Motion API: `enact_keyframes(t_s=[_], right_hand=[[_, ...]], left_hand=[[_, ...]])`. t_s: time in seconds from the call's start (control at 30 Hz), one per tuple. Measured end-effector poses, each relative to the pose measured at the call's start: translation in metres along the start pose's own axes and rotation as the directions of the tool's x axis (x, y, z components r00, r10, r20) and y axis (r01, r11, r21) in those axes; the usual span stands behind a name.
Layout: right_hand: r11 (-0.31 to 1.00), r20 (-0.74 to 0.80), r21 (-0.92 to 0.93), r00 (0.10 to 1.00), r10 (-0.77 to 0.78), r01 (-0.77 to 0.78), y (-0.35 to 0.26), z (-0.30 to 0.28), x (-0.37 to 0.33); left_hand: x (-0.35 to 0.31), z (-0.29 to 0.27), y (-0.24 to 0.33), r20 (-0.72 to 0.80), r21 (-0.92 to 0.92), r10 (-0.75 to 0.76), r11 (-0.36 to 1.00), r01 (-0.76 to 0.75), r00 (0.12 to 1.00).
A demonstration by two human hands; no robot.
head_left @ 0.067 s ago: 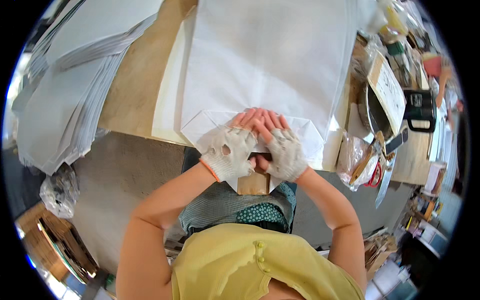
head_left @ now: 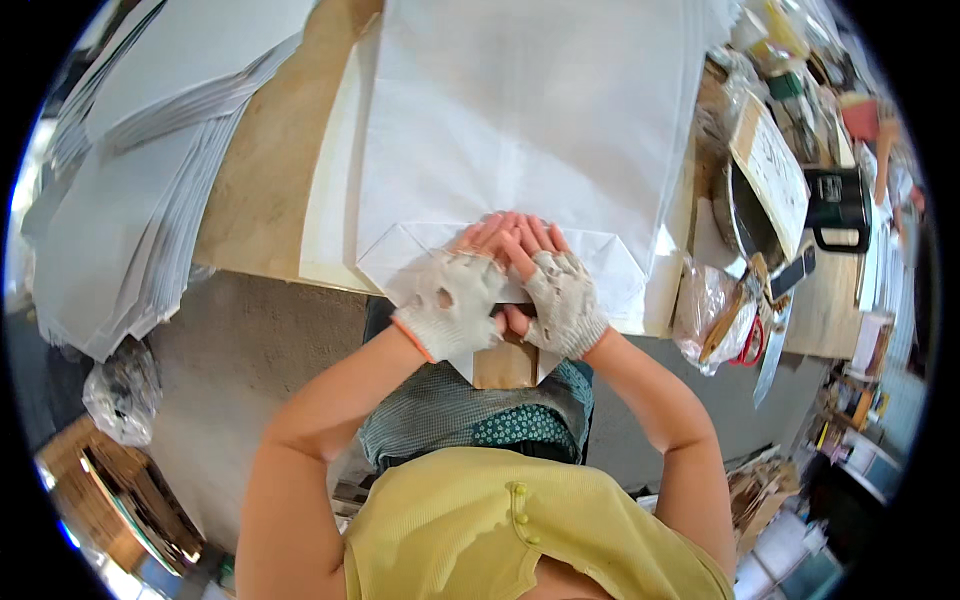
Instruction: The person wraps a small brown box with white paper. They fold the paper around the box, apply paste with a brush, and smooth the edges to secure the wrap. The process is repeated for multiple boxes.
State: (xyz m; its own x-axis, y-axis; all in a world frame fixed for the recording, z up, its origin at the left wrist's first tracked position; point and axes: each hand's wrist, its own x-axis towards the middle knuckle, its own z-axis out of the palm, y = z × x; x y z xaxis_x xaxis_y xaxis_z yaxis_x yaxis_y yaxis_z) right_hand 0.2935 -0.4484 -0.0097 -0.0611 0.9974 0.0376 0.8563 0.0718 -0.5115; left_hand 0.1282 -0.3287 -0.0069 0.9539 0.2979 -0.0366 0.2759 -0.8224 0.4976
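Observation:
A large white paper bag [head_left: 520, 110] lies flat before me, its near end folded into a slanted-cornered bottom [head_left: 612, 262]. My left hand [head_left: 456, 295], in a worn fingerless glove with a hole on its back, presses on that fold with the fingers stretched out. Beside it my right hand [head_left: 566, 302], gloved alike, lies flat too, its fingertips meeting those of the left. Both thumbs point inward over a dark gap at the near edge. Below them a brown panel with white slanted sides [head_left: 505, 367] hangs past the table edge. What lies under the palms is hidden.
Stacked white paper sheets [head_left: 150, 190] overhang the table at left. On the right are a metal bowl [head_left: 745, 215] with a board on it, a black mug [head_left: 838, 210], a phone [head_left: 793, 272], red-handled scissors [head_left: 750, 342], a knife blade [head_left: 773, 360] and a clear plastic bag [head_left: 700, 315].
The whole view has shifted very slightly. Both hands remain pressed flat on the folded end of the paper bag, in nearly the same pose.

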Motion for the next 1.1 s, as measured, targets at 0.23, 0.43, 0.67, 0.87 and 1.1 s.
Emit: enact_keyframes(t_s=[0.23, 0.43, 0.67, 0.87, 1.1], right_hand=[[0.975, -0.2, -0.091, 0.963, 0.182, -0.203, 0.039, -0.02, -0.056], [0.905, -0.565, 0.317, 0.709, 0.422, -0.286, 0.025, -0.047, -0.012], [0.971, -0.505, 0.167, 0.831, 0.234, -0.172, -0.013, -0.033, 0.018], [0.683, -0.193, 0.676, 0.829, 0.525, -0.276, -0.011, -0.016, 0.041], [0.51, -0.033, 0.802, 0.829, 0.558, -0.311, -0.01, -0.001, 0.066]], left_hand=[[-0.047, -0.027, -0.045, -0.082, 0.052, -0.025, 0.998, 0.03, 0.996], [-0.006, -0.008, -0.057, -0.479, -0.073, -0.041, 0.997, 0.006, 0.877], [0.037, 0.001, -0.031, -0.635, -0.21, -0.239, 0.968, 0.134, 0.734], [0.027, -0.01, -0.037, -0.567, -0.217, -0.16, 0.975, 0.041, 0.808], [0.021, -0.014, -0.036, -0.531, -0.259, -0.137, 0.966, -0.006, 0.836]])
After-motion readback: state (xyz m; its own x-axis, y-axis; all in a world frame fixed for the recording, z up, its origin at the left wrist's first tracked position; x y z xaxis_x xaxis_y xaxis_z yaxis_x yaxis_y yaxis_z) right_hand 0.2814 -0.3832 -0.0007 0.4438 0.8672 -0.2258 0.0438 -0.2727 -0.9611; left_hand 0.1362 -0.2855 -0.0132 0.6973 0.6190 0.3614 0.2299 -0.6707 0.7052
